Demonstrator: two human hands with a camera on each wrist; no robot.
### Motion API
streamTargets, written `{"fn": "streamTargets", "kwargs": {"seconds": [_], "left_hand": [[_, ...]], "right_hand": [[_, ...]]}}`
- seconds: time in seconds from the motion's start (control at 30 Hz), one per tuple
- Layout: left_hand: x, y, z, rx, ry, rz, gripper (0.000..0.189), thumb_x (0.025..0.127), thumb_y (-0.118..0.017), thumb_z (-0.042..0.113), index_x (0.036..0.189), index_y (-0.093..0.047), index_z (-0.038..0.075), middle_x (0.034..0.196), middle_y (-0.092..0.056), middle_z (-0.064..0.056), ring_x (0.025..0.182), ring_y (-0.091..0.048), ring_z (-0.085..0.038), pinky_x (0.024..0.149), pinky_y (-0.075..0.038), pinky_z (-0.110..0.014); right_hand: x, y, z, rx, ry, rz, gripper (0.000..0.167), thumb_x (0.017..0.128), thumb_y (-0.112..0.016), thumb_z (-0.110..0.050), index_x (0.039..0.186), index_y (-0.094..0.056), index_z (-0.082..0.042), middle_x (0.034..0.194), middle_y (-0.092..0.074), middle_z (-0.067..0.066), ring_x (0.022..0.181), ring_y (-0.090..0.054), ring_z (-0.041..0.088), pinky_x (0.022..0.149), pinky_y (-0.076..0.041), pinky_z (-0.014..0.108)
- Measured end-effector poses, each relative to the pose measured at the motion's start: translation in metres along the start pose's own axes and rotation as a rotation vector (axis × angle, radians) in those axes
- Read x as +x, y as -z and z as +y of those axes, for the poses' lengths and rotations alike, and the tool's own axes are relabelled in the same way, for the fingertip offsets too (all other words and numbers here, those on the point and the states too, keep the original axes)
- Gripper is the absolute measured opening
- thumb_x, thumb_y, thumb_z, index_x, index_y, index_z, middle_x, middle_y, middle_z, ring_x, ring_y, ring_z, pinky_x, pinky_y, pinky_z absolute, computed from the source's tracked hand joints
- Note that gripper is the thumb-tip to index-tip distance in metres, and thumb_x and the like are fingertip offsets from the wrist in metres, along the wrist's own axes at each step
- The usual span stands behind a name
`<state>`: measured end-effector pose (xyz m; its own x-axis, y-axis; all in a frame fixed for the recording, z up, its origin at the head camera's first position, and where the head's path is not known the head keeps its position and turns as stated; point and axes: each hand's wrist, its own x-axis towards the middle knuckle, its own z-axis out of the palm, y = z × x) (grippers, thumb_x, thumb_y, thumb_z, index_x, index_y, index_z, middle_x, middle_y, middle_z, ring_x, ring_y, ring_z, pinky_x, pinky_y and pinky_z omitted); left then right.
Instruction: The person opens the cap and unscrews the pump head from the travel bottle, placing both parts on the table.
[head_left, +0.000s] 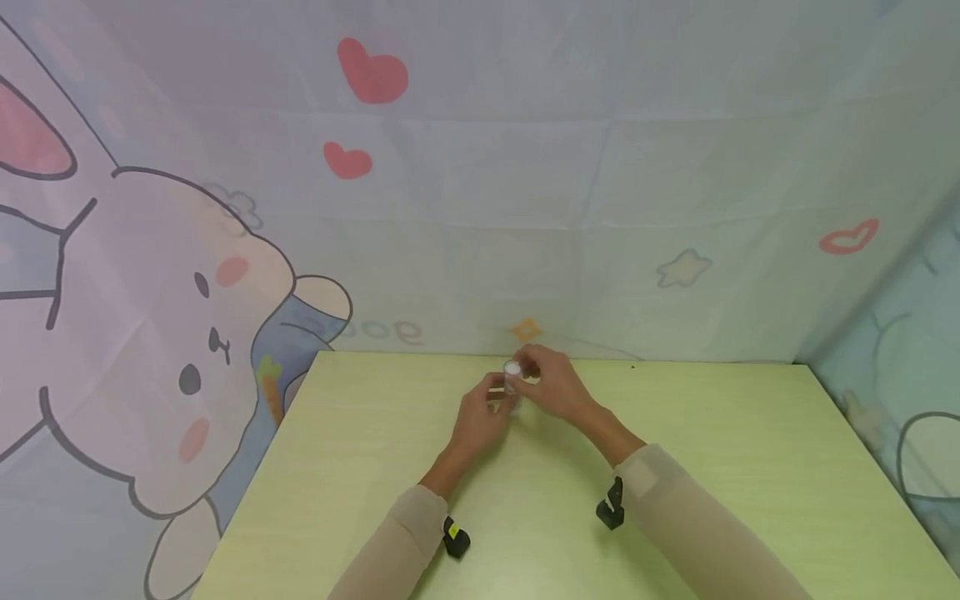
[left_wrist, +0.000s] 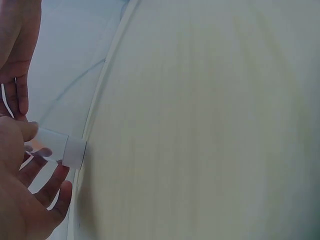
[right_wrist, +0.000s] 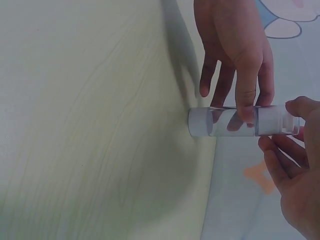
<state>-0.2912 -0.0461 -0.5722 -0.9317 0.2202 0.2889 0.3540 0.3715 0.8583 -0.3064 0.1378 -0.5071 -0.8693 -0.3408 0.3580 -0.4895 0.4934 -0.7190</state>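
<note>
Between the two hands, near the table's far edge, stands a small clear cylindrical bottle [right_wrist: 245,131] with a white base and a white top section under a clear cap. Upright in the head view, the bottle [head_left: 512,368] shows its pale round top. My left hand [head_left: 480,417] grips the clear body from the left, thumb and fingers on opposite sides. At the top end, the thumb and fingers of my right hand [head_left: 553,385] pinch the cap. The left wrist view shows the bottle's white base [left_wrist: 75,153] beyond the left fingertips, close to the table surface.
The pale yellow-green table [head_left: 712,442] reaches back to a hanging cloth [head_left: 510,267] printed with hearts and a large rabbit [head_left: 150,333]. Another printed cloth [head_left: 922,333] hangs along the right side. Small black devices [head_left: 611,504] sit at both wrists.
</note>
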Motion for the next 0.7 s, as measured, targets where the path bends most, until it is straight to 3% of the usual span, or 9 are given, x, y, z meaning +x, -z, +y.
{"fn": "streamTargets", "kwargs": {"seconds": [0.2,0.4,0.7], "left_hand": [[0.004,0.002,-0.006,0.012,-0.01,-0.011,0.032,0.103,-0.072,0.024,0.133,-0.066,0.013,0.135,-0.07,-0.007,0.114,-0.073,-0.03,0.093,-0.061,-0.046],[0.008,0.0,-0.01,0.064,-0.028,-0.011,0.033,0.102,-0.075,0.025,0.132,-0.067,0.011,0.135,-0.071,-0.01,0.114,-0.074,-0.031,0.09,-0.062,-0.041],[0.01,-0.002,-0.012,0.033,-0.035,-0.033,0.037,0.102,-0.074,0.023,0.136,-0.067,0.011,0.134,-0.071,-0.01,0.116,-0.073,-0.032,0.09,-0.062,-0.035]], "right_hand": [[0.002,0.0,-0.004,0.01,0.003,-0.038,0.017,0.096,-0.08,-0.018,0.108,-0.07,-0.009,0.103,-0.071,0.003,0.097,-0.068,0.024,0.09,-0.06,0.045],[0.004,-0.003,-0.006,-0.072,0.021,-0.046,0.013,0.099,-0.078,-0.018,0.103,-0.068,-0.011,0.101,-0.073,0.001,0.096,-0.07,0.019,0.09,-0.061,0.037],[0.006,0.002,-0.01,-0.156,0.037,-0.041,0.018,0.101,-0.076,-0.021,0.108,-0.069,-0.007,0.101,-0.074,0.006,0.094,-0.073,0.023,0.087,-0.062,0.043]]}}
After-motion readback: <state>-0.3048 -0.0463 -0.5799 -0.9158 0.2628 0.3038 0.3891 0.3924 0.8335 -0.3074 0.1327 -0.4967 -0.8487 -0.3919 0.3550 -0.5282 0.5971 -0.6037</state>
